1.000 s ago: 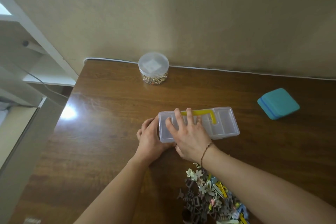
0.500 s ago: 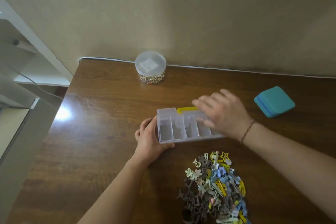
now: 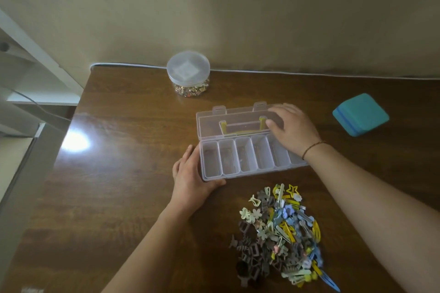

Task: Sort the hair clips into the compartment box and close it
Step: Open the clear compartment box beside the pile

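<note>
Left hand (image 3: 190,181) flat against near-left corner of compartment box (image 3: 240,159), fingers straight, steadying. Box open mid-table, compartments apparently empty. Right hand (image 3: 294,129) relaxed on laid-back lid (image 3: 234,123). Hair clips (image 3: 281,231) heaped just in front. Sorting not begun; closing left.

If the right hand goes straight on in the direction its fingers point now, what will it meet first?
The right hand rests on the open lid of the compartment box, fingers pointing left along it. Straight on, it would probably meet the yellow handle first, though that seems to lie under the clear lid.
</note>
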A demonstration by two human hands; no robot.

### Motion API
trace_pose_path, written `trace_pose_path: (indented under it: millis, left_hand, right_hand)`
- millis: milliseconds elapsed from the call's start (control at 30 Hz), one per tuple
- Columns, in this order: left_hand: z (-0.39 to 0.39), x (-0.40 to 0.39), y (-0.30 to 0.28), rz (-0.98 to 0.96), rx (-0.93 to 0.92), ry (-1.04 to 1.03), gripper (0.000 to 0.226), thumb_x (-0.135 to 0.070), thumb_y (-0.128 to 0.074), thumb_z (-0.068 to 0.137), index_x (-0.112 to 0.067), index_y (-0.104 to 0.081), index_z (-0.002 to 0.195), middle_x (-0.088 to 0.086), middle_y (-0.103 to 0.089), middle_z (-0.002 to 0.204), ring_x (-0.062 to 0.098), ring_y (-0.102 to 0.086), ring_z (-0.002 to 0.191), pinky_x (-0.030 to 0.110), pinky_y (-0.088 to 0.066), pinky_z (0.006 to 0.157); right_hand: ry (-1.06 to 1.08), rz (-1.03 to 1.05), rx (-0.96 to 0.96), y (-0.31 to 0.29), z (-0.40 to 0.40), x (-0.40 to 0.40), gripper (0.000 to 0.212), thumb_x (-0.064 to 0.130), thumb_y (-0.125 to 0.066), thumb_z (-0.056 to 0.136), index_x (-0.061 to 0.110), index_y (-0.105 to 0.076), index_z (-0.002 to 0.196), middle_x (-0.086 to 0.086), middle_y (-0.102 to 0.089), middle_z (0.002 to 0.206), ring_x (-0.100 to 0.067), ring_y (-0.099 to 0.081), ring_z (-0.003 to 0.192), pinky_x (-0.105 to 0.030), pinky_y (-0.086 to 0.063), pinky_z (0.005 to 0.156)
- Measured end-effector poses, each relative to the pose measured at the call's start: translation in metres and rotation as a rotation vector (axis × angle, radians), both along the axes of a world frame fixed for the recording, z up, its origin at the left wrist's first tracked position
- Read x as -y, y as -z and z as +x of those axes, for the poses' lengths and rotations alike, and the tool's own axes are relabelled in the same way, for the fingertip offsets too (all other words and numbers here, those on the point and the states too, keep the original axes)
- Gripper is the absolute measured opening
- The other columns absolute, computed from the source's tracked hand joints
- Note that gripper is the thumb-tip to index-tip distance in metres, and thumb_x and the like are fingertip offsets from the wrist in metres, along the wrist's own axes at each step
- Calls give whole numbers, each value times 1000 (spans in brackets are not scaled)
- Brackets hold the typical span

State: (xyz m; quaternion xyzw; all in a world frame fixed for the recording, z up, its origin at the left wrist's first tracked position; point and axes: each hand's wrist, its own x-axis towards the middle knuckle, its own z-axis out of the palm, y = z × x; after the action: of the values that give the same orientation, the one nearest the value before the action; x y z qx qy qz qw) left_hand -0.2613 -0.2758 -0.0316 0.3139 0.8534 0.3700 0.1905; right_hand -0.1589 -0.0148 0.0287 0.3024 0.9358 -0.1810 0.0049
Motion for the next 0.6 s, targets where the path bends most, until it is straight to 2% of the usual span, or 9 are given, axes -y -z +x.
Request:
trace_pose_path:
  millis: [100, 200, 300, 400, 433, 500, 533, 567, 600]
  left_hand:
    - [3, 1, 0, -20, -3, -11, 100, -41, -88, 67, -36, -31, 149, -15, -37, 152, 15, -17, 151, 43, -10, 123]
    - [18, 3, 3, -31, -23, -40, 100, -43, -87, 68, -30, -33, 151, -13, -35, 154, 13, -14, 152, 45, -6, 125]
    - [33, 6, 6, -34, -35, -1, 96, -48, -84, 71, -39, -27, 147, -23, -30, 145, 4, -7, 149, 45, 1, 125]
    - [42, 7, 11, -31, -57, 21, 100, -62, -77, 69, -39, -22, 150, -17, -27, 157, 3, -7, 149, 45, 6, 124]
    - [43, 7, 11, -39, -51, 21, 110, -69, -72, 65, -37, -15, 154, -16, -21, 161, 2, -7, 150, 44, 8, 124]
    - [43, 8, 12, -16, -2, 38, 124, -80, -64, 59, -42, 6, 154, -28, -8, 159, -11, -1, 146, 41, 12, 123]
    - [44, 7, 10, 32, 44, 54, 124, -83, -63, 60, -48, 13, 152, -32, -9, 158, -12, -1, 145, 43, 11, 123]
    - [44, 6, 9, 116, 102, 58, 119, -84, -62, 63, -53, 12, 151, -32, -16, 158, -6, -6, 148, 47, 2, 124]
    - [45, 4, 8, 221, 151, 53, 111, -85, -60, 66, -55, 5, 151, -31, -26, 156, 2, -18, 150, 49, -15, 124]
  right_hand:
    - [11, 24, -254, -7, 38, 13, 35, 26, -54, 97, 15, -58, 129, -5, -57, 135, -21, -45, 131, -38, -36, 111]
    - [-63, 133, -436, -9, 92, 40, 26, 22, -53, 92, 9, -68, 111, -5, -69, 107, -16, -60, 104, -25, -46, 95]
    - [-249, 72, -368, 5, 129, 64, 19, 10, -66, 85, 15, -72, 102, 3, -71, 95, -8, -63, 89, -24, -57, 78]
    - [-382, 50, -290, 24, 141, 67, 35, -1, -80, 72, 19, -75, 100, 8, -72, 96, -7, -66, 85, -24, -59, 68]
    - [-417, 60, -300, 29, 141, 66, 36, -1, -80, 71, 19, -75, 101, 8, -72, 97, -8, -68, 84, -25, -59, 66]
    - [-504, 84, -327, 37, 141, 66, 31, 5, -74, 76, 21, -76, 102, 10, -74, 101, -7, -70, 81, -26, -60, 62]
    - [-541, 93, -330, 39, 141, 67, 27, 12, -68, 80, 23, -75, 102, 11, -74, 102, -7, -71, 78, -26, -60, 59]
    - [-563, 104, -324, 41, 141, 69, 24, 20, -63, 82, 25, -75, 103, 12, -74, 103, -7, -71, 75, -26, -59, 56]
    - [-572, 119, -308, 42, 142, 72, 24, 27, -59, 83, 27, -74, 102, 13, -73, 103, -7, -70, 71, -26, -57, 52]
